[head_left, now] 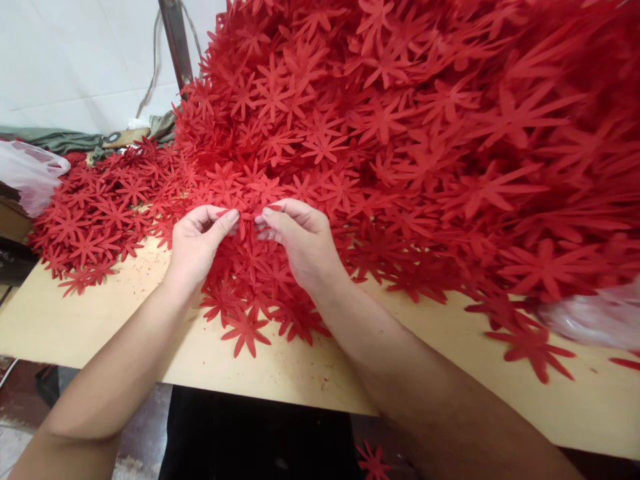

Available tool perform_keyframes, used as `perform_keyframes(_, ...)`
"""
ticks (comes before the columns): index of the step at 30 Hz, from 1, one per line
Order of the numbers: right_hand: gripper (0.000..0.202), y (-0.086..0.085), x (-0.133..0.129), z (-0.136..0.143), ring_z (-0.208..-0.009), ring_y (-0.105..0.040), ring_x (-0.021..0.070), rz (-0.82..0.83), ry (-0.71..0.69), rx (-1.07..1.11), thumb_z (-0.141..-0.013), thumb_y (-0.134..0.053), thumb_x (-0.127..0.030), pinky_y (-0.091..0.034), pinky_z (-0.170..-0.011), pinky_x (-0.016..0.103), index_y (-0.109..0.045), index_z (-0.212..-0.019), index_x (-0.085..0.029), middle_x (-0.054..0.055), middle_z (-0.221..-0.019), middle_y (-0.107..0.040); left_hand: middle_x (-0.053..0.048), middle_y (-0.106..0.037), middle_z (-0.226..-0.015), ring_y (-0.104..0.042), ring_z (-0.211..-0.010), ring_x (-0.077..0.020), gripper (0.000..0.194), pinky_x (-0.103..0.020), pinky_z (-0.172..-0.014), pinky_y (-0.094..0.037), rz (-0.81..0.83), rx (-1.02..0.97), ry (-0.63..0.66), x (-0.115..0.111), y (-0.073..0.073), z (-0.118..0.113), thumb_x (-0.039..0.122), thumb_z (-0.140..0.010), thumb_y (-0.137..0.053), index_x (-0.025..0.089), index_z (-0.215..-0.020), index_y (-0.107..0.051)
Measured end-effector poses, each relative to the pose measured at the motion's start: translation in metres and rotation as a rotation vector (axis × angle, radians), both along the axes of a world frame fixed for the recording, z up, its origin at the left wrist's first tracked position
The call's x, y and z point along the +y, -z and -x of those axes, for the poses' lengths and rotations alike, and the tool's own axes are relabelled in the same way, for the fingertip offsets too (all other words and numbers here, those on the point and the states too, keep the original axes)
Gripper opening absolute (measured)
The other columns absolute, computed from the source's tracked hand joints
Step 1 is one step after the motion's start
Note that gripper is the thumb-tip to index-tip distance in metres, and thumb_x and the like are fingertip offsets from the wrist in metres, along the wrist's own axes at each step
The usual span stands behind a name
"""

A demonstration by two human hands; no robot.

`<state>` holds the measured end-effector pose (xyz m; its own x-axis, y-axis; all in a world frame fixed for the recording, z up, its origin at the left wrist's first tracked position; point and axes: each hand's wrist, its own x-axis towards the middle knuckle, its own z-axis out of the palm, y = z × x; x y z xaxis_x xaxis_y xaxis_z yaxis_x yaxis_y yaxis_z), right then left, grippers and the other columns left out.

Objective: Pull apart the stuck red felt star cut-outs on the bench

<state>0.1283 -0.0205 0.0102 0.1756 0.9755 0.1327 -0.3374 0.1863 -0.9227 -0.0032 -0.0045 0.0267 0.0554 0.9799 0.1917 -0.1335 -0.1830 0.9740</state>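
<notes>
Between my two hands is a red flower-shaped cutout (246, 217) with narrow petals, held just above the heap. My left hand (203, 230) pinches a petal on its left side between thumb and forefinger. On the other side, my right hand (295, 230) pinches a petal the same way, its other fingers curled beneath. Many matching red cutouts (273, 97) form a tall pile behind and under my hands. A few loose ones, such as a single cutout (246, 332), lie flat on the table below my wrists.
A lower, darker heap of red cutouts (95, 213) covers the left of the pale wooden table (320, 377). A white plastic bag (33, 173) is at far left, clear plastic (597, 317) at right. One cutout (373, 460) lies below the table edge. A metal post (176, 40) stands behind.
</notes>
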Motion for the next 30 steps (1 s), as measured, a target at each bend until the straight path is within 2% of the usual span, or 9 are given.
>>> perform_keyframes(4, 0.009, -0.001, 0.001, -0.001, -0.059, -0.056, 0.0059, -0.005, 0.026, 0.088, -0.068, -0.062, -0.021, -0.048, -0.056, 0.019, -0.055, -0.063, -0.019, -0.005, -0.061, -0.059, 0.004, -0.061, -0.057, -0.052, -0.053, -0.0048, 0.028, -0.017, -0.059, -0.045, -0.01, -0.026, 0.025, 0.0, 0.001, 0.001, 0.04, -0.062, -0.078, 0.016, -0.062, -0.063)
perform_keyframes(7, 0.008, -0.002, 0.006, -0.01, -0.054, -0.051, 0.0053, 0.011, 0.101, 0.152, -0.069, -0.057, -0.019, -0.048, -0.054, 0.02, -0.051, -0.064, -0.019, -0.006, -0.06, -0.053, 0.005, -0.057, -0.055, -0.051, -0.052, -0.0047, 0.027, -0.017, -0.055, -0.043, -0.015, -0.095, -0.032, 0.008, 0.001, 0.008, 0.038, -0.066, -0.076, 0.017, -0.062, -0.06)
perform_keyframes(11, 0.012, -0.007, 0.012, -0.025, -0.051, -0.05, 0.0056, 0.042, 0.223, 0.247, -0.07, -0.051, -0.016, -0.049, -0.054, 0.021, -0.044, -0.061, -0.019, -0.007, -0.057, -0.05, 0.006, -0.056, -0.054, -0.051, -0.049, -0.0047, 0.028, -0.016, -0.05, -0.042, -0.03, -0.185, -0.13, 0.02, -0.001, 0.022, 0.033, -0.059, -0.081, 0.017, -0.067, -0.06)
perform_keyframes(13, 0.012, -0.01, 0.012, -0.027, -0.05, -0.05, 0.0062, 0.069, 0.226, 0.253, -0.069, -0.05, -0.016, -0.049, -0.053, 0.022, -0.043, -0.06, -0.019, -0.006, -0.054, -0.05, 0.006, -0.059, -0.057, -0.054, -0.05, -0.0056, 0.032, -0.016, -0.048, -0.041, -0.009, -0.183, -0.134, 0.023, -0.001, 0.023, 0.032, -0.053, -0.084, 0.018, -0.071, -0.061)
perform_keyframes(18, 0.006, -0.007, 0.008, -0.017, -0.049, -0.049, 0.0056, 0.093, 0.144, 0.191, -0.064, -0.054, -0.015, -0.046, -0.049, 0.021, -0.049, -0.063, -0.018, -0.007, -0.053, -0.05, 0.006, -0.06, -0.06, -0.051, -0.051, -0.0033, 0.037, -0.015, -0.05, -0.041, -0.013, -0.143, -0.108, 0.021, 0.001, 0.018, 0.031, -0.046, -0.087, 0.017, -0.071, -0.064)
perform_keyframes(22, 0.011, -0.002, 0.01, -0.016, -0.05, -0.046, 0.0048, 0.071, 0.152, 0.147, -0.062, -0.056, -0.018, -0.043, -0.049, 0.02, -0.045, -0.063, -0.02, -0.007, -0.057, -0.049, 0.005, -0.062, -0.062, -0.051, -0.053, -0.0035, 0.039, -0.016, -0.055, -0.043, 0.007, -0.128, -0.061, 0.021, 0.002, 0.016, 0.03, -0.043, -0.088, 0.018, -0.074, -0.067)
perform_keyframes(25, 0.015, 0.002, 0.013, -0.017, -0.048, -0.042, 0.005, 0.071, 0.158, 0.063, -0.061, -0.053, -0.014, -0.037, -0.046, 0.02, -0.043, -0.068, -0.022, -0.007, -0.057, -0.044, 0.005, -0.062, -0.064, -0.051, -0.055, -0.0041, 0.036, -0.017, -0.058, -0.044, 0.028, -0.101, -0.058, 0.019, 0.003, 0.015, 0.029, -0.044, -0.087, 0.017, -0.071, -0.065)
perform_keyframes(27, 0.018, 0.004, 0.013, -0.015, -0.047, -0.038, 0.0059, 0.022, 0.18, -0.035, -0.062, -0.05, -0.011, -0.033, -0.046, 0.021, -0.044, -0.074, -0.023, -0.007, -0.057, -0.042, 0.006, -0.059, -0.062, -0.049, -0.055, -0.0039, 0.033, -0.017, -0.057, -0.042, 0.044, -0.086, -0.059, 0.017, 0.004, 0.013, 0.028, -0.046, -0.085, 0.017, -0.066, -0.061)
perform_keyframes(30, 0.021, 0.004, 0.009, -0.012, -0.053, -0.043, 0.0085, -0.084, 0.226, -0.181, -0.066, -0.048, -0.01, -0.039, -0.054, 0.025, -0.048, -0.081, -0.024, -0.004, -0.065, -0.049, 0.007, -0.055, -0.06, -0.048, -0.055, -0.0029, 0.03, -0.015, -0.057, -0.041, 0.071, -0.091, -0.046, 0.014, 0.005, 0.01, 0.026, -0.05, -0.083, 0.017, -0.065, -0.058)
